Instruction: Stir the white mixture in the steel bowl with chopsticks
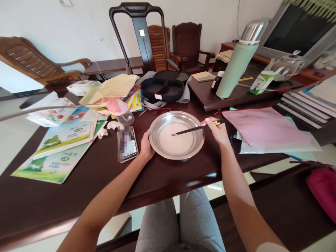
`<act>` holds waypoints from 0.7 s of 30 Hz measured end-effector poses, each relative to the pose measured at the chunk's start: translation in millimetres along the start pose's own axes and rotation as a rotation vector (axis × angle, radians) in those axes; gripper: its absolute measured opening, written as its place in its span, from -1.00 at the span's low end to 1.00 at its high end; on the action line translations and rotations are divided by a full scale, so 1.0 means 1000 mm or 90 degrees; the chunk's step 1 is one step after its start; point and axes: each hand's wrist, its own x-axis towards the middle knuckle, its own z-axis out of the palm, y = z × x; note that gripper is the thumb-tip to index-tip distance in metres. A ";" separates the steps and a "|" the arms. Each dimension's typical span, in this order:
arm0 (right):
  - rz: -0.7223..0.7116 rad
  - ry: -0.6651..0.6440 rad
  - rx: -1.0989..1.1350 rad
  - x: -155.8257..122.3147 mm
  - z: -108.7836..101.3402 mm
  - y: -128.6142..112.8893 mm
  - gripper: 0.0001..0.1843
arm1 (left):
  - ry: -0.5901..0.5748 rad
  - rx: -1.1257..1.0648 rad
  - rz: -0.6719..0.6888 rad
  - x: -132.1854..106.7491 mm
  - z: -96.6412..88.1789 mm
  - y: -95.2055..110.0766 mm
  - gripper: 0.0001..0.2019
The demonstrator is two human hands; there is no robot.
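As I read the head view from my remote post, the left hand (146, 145) is curled on the left rim of the metal plate (196, 148). The thumb lies along the edge; the other fingers are hidden, so I cannot tell how far they close. The right hand (218, 131) has its fingers closed round a pair of dark chopsticks (196, 128), whose tips rest in the white liquid (178, 143) in the plate. The plate sits flat on the dark table (168, 176), near its front edge, between a phone (127, 143) beside the left hand and a pink folder (265, 128). A green flask (237, 66) stands well behind.
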 end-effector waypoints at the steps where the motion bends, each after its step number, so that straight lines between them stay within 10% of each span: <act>1: 0.002 0.027 0.000 0.001 -0.001 0.001 -0.35 | 0.000 0.001 -0.001 0.000 0.000 0.000 -0.70; 16: 0.005 0.099 0.001 0.002 -0.004 0.001 -0.33 | -0.002 0.008 -0.004 0.002 -0.003 -0.002 -0.66; 21: 0.015 -0.008 0.000 -0.001 -0.001 0.001 -0.32 | -0.002 0.012 0.006 0.003 -0.004 -0.003 -0.65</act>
